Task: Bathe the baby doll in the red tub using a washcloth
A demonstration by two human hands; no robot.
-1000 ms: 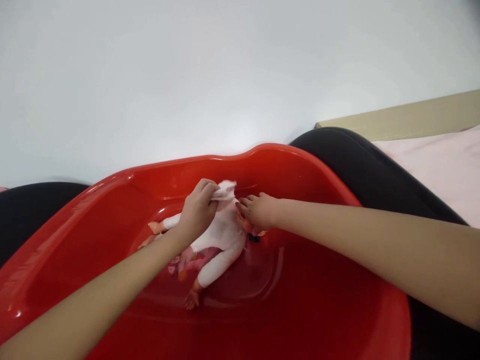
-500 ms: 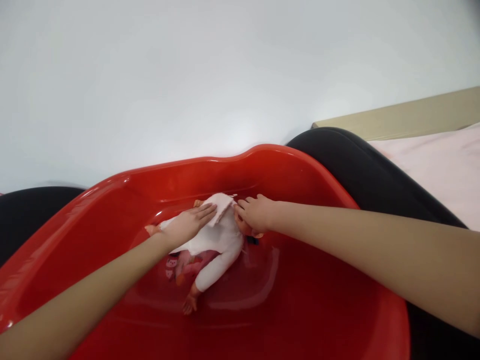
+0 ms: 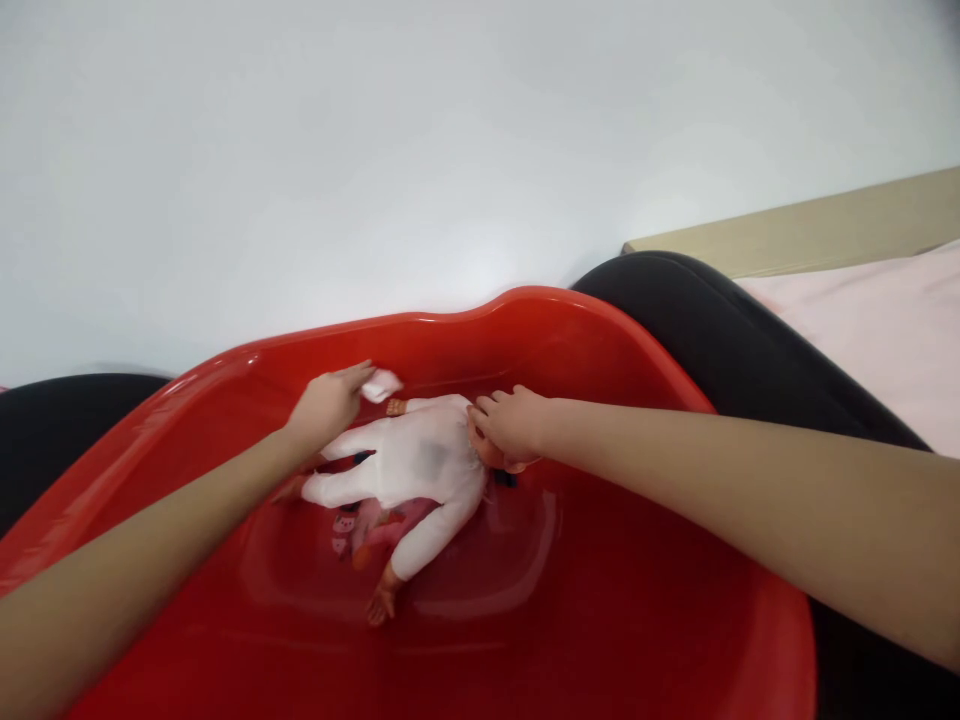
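A baby doll [image 3: 420, 460] with a white cloth body lies in shallow water in a red tub [image 3: 360, 335]. A greyish square shows through the cloth of its trunk. My right hand [image 3: 514, 425] is closed over the doll's head, fingers curled at the neck and hiding most of it. Beside the doll's far arm, above its legs, my left hand [image 3: 326, 408] pinches a small pale cloth [image 3: 382, 386], blurred by motion. Pink patterned shapes [image 3: 375, 530] show under the water by the doll's side.
The tub's rim rises around the doll, close to a white wall [image 3: 375, 150]. Black rounded forms [image 3: 675, 310] stand outside the tub on both sides. At the right are a pink sheet [image 3: 885, 310] and a beige board [image 3: 787, 225].
My left hand has lifted the cloth off the doll's trunk and moved it left, past the doll's far arm. My right hand stays at the doll's head.
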